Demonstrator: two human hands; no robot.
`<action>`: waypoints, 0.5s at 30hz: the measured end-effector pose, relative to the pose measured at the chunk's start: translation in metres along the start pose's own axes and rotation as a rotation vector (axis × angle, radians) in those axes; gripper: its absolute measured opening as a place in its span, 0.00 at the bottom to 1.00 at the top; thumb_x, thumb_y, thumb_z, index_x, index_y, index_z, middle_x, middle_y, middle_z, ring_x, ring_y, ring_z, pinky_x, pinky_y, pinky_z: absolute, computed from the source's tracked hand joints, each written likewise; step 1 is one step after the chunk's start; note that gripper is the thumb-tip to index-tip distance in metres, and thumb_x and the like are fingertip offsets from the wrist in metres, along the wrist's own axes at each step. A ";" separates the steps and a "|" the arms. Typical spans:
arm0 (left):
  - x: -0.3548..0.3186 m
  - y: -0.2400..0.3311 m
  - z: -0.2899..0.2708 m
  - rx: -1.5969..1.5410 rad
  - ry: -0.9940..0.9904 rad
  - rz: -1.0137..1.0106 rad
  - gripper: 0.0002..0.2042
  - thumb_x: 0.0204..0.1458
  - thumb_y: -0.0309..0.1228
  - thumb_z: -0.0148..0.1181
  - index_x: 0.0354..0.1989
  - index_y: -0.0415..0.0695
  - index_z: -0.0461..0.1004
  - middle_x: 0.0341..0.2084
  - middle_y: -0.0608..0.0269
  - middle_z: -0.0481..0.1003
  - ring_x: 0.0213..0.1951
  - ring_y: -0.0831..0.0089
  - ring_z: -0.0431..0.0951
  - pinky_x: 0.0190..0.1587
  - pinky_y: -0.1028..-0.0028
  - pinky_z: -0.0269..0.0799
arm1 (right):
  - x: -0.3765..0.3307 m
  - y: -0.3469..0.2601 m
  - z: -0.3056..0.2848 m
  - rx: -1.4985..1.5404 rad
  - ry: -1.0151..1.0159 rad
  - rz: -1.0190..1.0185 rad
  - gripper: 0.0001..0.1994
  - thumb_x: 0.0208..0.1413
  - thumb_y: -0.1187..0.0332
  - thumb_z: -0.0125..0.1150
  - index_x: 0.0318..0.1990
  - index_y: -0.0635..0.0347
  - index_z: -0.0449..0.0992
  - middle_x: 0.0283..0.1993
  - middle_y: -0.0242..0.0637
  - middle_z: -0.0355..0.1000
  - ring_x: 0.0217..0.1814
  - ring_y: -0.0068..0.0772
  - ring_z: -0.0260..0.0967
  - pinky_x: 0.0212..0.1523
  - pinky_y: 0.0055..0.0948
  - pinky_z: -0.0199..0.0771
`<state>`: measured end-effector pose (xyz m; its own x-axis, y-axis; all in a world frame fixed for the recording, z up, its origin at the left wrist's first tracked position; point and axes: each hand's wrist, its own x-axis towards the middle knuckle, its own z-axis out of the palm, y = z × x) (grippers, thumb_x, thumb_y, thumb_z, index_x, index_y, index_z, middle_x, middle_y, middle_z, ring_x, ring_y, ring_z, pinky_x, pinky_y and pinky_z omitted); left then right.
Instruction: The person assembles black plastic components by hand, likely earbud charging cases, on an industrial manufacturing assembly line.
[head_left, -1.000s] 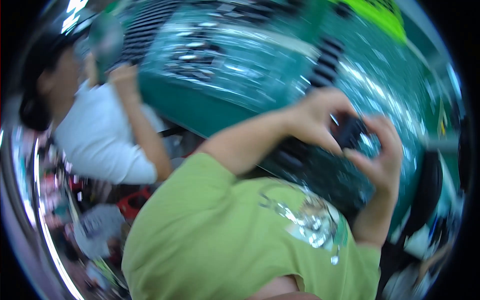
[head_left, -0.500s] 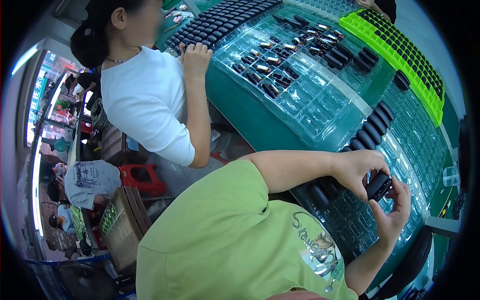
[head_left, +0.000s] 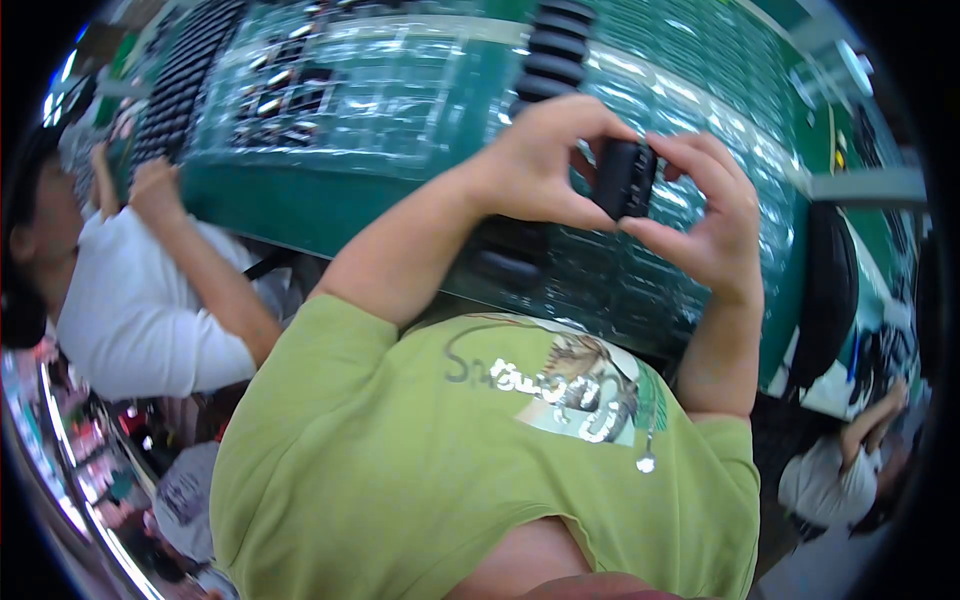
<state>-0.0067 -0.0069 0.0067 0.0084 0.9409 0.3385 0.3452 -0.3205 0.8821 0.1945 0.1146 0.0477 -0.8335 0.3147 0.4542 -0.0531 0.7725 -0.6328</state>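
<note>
A small black plastic case (head_left: 622, 180) with rounded ends is held between my two hands over the trays. My left hand (head_left: 545, 160) grips its left side, thumb at the lower end and fingers at the upper end. My right hand (head_left: 708, 210) pinches the right edge, where small light details show along a dark strip. Beyond my left hand runs a row of similar black cases (head_left: 552, 55). More dark rounded pieces (head_left: 508, 255), blurred, lie below my left wrist.
Clear compartment trays (head_left: 690, 70) cover much of the green table (head_left: 250, 200). One at the left holds dark parts and shiny cylinders (head_left: 285, 95). A co-worker in white (head_left: 150, 310) sits at left; another person (head_left: 840, 480) is at lower right. A black chair back (head_left: 828, 290) stands at right.
The head view has turned, so the table and co-worker shift left and my hands appear nearer the middle. Both hands still hold the black case, now seen more upright.
</note>
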 end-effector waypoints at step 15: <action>0.001 -0.008 0.012 -0.243 -0.011 -0.014 0.34 0.27 0.28 0.83 0.50 0.38 0.76 0.38 0.64 0.74 0.40 0.75 0.80 0.41 0.75 0.81 | -0.012 0.003 -0.004 0.034 0.001 0.014 0.30 0.30 0.64 0.83 0.46 0.62 0.81 0.39 0.38 0.75 0.37 0.36 0.75 0.38 0.28 0.77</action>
<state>0.0016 -0.0024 -0.0046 0.0165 0.9461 0.3236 0.1091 -0.3234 0.9400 0.2066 0.1150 0.0427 -0.8336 0.3264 0.4455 -0.0599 0.7485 -0.6604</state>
